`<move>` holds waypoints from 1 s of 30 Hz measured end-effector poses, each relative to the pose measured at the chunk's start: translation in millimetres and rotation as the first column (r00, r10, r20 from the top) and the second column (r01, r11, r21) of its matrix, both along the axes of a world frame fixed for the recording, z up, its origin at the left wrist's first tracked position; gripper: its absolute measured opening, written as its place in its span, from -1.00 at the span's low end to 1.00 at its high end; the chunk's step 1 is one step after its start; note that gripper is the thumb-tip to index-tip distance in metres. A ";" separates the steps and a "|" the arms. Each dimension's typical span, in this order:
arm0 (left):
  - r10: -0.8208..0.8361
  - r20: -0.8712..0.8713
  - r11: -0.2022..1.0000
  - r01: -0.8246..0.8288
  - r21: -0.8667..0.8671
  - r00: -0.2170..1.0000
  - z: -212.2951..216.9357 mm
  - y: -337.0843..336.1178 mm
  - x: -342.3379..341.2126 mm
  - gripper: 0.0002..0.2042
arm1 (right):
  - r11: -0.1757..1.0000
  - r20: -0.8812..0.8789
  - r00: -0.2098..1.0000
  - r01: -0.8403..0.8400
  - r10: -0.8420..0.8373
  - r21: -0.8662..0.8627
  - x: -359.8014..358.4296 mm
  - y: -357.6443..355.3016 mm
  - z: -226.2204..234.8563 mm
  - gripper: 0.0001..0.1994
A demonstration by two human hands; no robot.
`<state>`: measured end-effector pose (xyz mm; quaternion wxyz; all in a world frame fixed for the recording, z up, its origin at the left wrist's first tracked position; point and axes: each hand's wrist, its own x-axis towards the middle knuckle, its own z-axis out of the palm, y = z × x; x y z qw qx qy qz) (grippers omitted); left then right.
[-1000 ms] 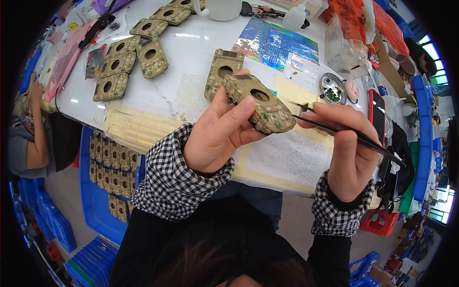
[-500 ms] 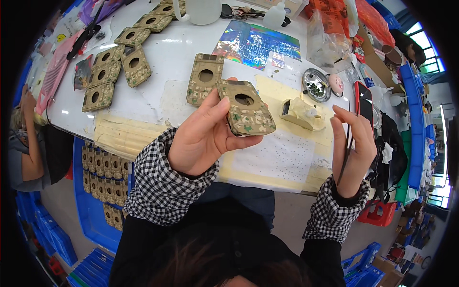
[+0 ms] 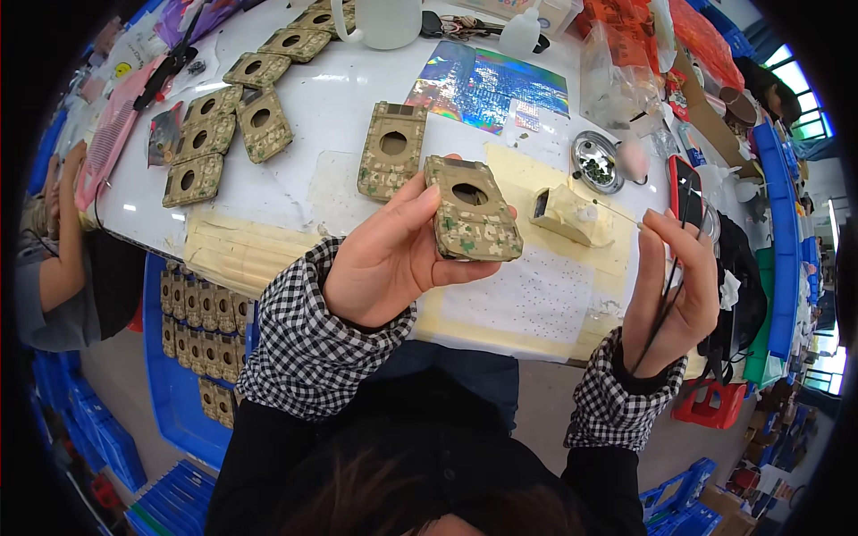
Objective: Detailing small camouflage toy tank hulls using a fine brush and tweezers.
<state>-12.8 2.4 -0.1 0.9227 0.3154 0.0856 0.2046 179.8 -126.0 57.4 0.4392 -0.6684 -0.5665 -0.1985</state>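
So its front shows, perhaps, the left hand (image 3: 380,259) pinches a spotted case (image 3: 478,228).
The right hand (image 3: 675,299) pinches a thin stick (image 3: 617,212), tweezers (image 3: 662,314) tucked away.

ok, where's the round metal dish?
Head view, right half: the dish sits beyond the yellowish block, just left of the blurred pink object.

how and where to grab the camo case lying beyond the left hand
Probably pinch the camo case across its long edges, coming from above its far end: it lies flat, and the left hand, holding another case, crowds its near end.
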 end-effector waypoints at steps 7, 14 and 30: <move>-0.043 0.035 0.998 0.044 -0.041 0.998 2.4 -0.2 -1.1 -0.52 | 0.877 -0.283 0.839 -0.481 0.464 0.013 -27.6 21.7 -2.1 -0.82; 0.006 -0.024 0.999 -0.007 -0.033 1.000 4.9 -4.0 -2.2 -0.52 | 0.849 -0.399 0.776 -0.528 0.488 0.012 -29.1 29.1 -14.9 -0.85; -0.021 0.067 0.997 0.025 -0.069 0.998 0.1 -1.3 -2.8 -0.52 | 0.841 -0.464 0.735 -0.539 0.495 0.044 -31.7 30.8 -17.8 -0.87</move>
